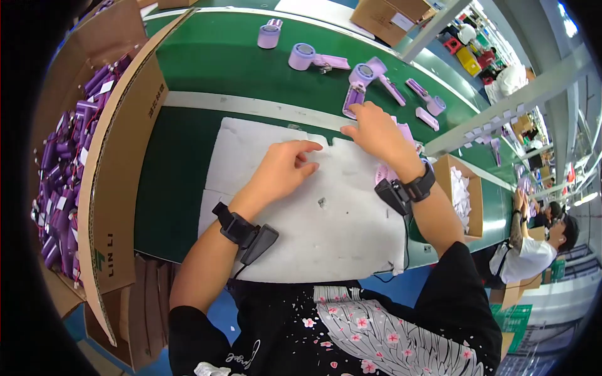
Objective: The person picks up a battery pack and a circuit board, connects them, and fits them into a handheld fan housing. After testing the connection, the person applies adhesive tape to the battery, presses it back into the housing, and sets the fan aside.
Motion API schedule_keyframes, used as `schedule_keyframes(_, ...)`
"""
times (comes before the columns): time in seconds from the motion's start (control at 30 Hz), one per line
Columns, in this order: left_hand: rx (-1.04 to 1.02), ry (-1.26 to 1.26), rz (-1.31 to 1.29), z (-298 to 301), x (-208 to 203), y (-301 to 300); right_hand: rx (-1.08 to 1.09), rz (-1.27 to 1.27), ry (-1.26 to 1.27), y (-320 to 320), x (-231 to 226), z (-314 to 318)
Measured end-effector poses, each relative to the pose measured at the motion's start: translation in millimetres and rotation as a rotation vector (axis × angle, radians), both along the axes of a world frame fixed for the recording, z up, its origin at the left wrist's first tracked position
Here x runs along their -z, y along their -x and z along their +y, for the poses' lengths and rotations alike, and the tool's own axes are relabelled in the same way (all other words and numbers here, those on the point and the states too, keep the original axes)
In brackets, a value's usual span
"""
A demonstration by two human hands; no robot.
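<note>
While the left hand [281, 168] hovers, the right hand [380, 133] reaches a lilac casing [356, 91].

Surface finishes at the green bench [213, 62]: plastic, cardboard and cloth.
The lilac housings [302, 57] are smooth, satin plastic; the bench is smooth and glossy; the white mat [295, 232], matt and scuffed; the carton [122, 188], matt corrugated cardboard; the purple cylinders [58, 175], shiny plastic film; the black sleeves [464, 276], matt cloth.

I sit in what looks like a factory, judging by the long green workbench [207, 66], big carton [122, 182] of purple cylinders [63, 169], repeated lilac parts [302, 57] and co-worker [528, 258].
</note>
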State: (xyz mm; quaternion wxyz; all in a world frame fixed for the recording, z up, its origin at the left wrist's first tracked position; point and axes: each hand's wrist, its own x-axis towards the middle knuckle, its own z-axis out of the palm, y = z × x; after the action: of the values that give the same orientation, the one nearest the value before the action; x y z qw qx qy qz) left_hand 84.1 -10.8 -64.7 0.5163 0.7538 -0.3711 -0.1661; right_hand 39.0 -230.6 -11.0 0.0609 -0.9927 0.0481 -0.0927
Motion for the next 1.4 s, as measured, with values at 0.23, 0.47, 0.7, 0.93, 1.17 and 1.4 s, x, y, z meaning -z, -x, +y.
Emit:
schedule_keyframes(0.23,0.057,0.071,-0.115,-9,5,1,-0.01,0.513,0.256,-55,11,-50)
schedule_keyframes(0.47,0.057,0.077,-0.164,-14,10,5,0.011,0.33,0.212,-137,-7,-74)
schedule_keyframes(0.7,0.063,0.132,-0.243,-34,25,1,-0.013,0.193,0.177,-183,51,-144)
schedule_keyframes(0.93,-0.067,0.255,-0.163,-36,22,7,0.086,0.447,0.028,-149,-15,-66)
schedule_keyframes(1.17,-0.346,0.445,0.083,-39,11,10,-0.138,0.46,0.013,0,-42,27)
schedule_keyframes(1.4,0.114,0.232,-0.044,-45,14,4,-0.322,0.724,0.135,47,-84,64)
